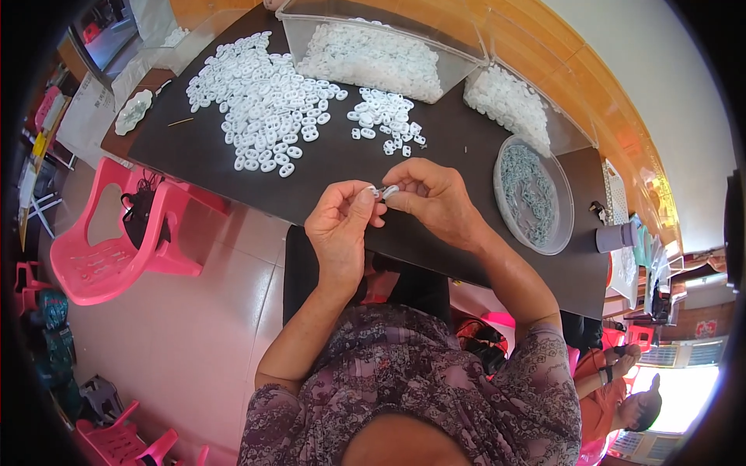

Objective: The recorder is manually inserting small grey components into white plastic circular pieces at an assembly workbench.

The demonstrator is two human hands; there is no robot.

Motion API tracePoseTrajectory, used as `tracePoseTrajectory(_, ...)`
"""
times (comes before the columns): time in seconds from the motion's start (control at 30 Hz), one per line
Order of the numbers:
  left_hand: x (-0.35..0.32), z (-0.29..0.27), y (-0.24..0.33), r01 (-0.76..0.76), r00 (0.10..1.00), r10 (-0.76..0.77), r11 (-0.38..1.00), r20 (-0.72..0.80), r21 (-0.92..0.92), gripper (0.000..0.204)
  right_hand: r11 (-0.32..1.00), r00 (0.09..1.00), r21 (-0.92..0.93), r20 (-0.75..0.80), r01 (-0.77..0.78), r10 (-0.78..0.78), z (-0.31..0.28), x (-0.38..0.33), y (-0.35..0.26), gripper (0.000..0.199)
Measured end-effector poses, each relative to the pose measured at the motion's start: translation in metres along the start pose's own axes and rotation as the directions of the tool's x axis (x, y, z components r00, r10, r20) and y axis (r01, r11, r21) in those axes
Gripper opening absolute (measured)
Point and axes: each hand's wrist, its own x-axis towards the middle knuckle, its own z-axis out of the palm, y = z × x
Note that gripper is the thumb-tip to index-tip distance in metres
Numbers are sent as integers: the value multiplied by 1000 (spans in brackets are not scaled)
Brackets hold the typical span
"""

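Note:
Just above the table's near edge, my left hand [339, 225] pinches a small white plastic piece [374, 191] between thumb and fingertips. My right hand [437, 200] is closed on another white piece [391, 191], and the two pieces meet or nearly touch. Something small and dark shows between them, too small to name. Ahead lies a little pile of white plastic pieces [383, 115]. A larger heap of flat white ovals with two holes [260, 101] spreads to its left. At the right, a round clear tub [566, 221] holds grey-green small parts.
Two clear bins of white pieces, a large one [458, 66] and a smaller one [579, 140], line the far side of the dark table [326, 194]. A grey cup [615, 238] stands at right. Left is a pink chair [93, 268]; another person [610, 396] sits at far right.

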Motion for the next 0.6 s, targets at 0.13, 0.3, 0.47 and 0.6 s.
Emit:
tracePoseTrajectory(0.13,-4,-2,1,23,1000,-24,999,-16,-36,13,930,993,349,22,-118,118,10,-7,7,9)
tracePoseTrajectory(0.3,-7,-4,6,52,998,-53,998,-37,-41,13,860,988,499,-48,-102,145,11,-9,1,13)
tracePoseTrajectory(0.47,-10,-2,7,21,998,-22,1000,-53,-14,15,856,988,510,-70,-82,137,11,-9,4,16)
tracePoseTrajectory(0.6,-12,-5,8,61,998,-61,998,-26,15,15,878,990,472,-72,-75,123,10,-9,2,17)
